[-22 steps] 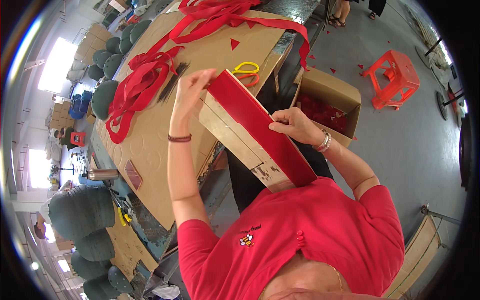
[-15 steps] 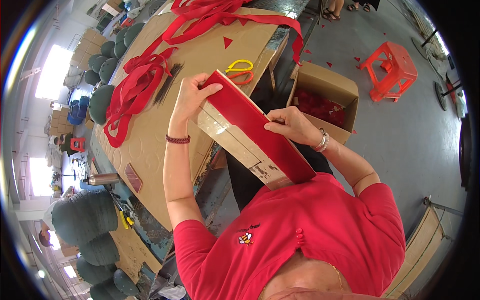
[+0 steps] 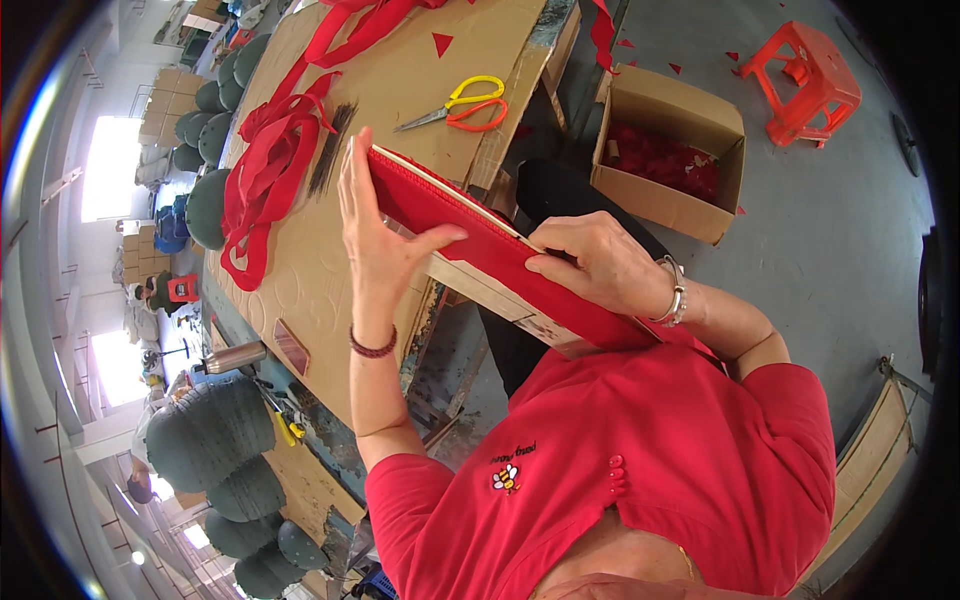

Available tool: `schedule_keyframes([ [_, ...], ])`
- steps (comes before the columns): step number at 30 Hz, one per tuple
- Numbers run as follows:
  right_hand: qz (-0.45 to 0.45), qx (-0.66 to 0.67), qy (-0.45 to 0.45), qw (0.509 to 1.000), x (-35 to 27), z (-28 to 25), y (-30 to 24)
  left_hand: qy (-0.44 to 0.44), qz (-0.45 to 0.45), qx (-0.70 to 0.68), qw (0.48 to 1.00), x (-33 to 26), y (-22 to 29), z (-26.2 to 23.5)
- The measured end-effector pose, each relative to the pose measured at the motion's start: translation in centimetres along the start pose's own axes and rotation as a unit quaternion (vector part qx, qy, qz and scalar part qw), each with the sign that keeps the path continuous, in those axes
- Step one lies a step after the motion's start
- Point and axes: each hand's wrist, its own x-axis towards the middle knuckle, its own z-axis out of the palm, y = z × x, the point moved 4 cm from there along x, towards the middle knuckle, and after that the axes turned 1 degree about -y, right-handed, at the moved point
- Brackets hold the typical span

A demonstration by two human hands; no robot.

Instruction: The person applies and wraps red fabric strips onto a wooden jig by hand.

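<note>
In front of my chest I have a long flat board point(image 3: 490, 288) with a worn, pale, shiny face. It tilts from upper left down to my shirt. A wide red fabric strip point(image 3: 480, 245) with a stitched edge lies along its upper side. My left hand point(image 3: 380, 245) is at the far end, fingers stretched straight up and thumb apart over the red fabric, palm by the board's end. Around the upper edge, my right hand point(image 3: 605, 262) is closed, its thumb and bent fingers pinching the red strip. The board's lower end is partly hidden by my right hand and shirt.
On the cardboard-covered table point(image 3: 400, 170) lie scissors point(image 3: 452, 104), tangled red ribbon point(image 3: 265, 175), thin dark sticks point(image 3: 332, 150) and a phone point(image 3: 291, 347). A carton point(image 3: 665, 207) of red scraps and an orange stool point(image 3: 815, 85) stand right. Rounded grey-green stacks point(image 3: 205, 430) are left.
My left hand has loosened from gripping the board's corner to straight, spread fingers. The board has tilted edge-up, showing less of its face. My right hand still pinches its upper edge.
</note>
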Motion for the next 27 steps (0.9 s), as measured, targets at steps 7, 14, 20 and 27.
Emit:
schedule_keyframes([
  [7,-0.002,-0.018,-0.006,1.0,0.0,-0.5,0.1,0.109,0.032,0.058,0.992,-3.3,0.4,2.8],
  [14,-0.032,-0.036,0.043,0.998,-1.1,0.1,-1.3,0.074,0.063,0.085,0.992,-8.8,3.5,7.6],
  [20,-0.045,-0.033,0.043,0.998,-2.3,1.4,-2.3,0.145,0.082,0.104,0.98,-12.4,4.6,8.4],
  [27,0.004,0.013,0.038,0.999,-2.8,1.5,-3.0,0.13,0.017,0.03,0.991,-14.5,4.6,9.1],
])
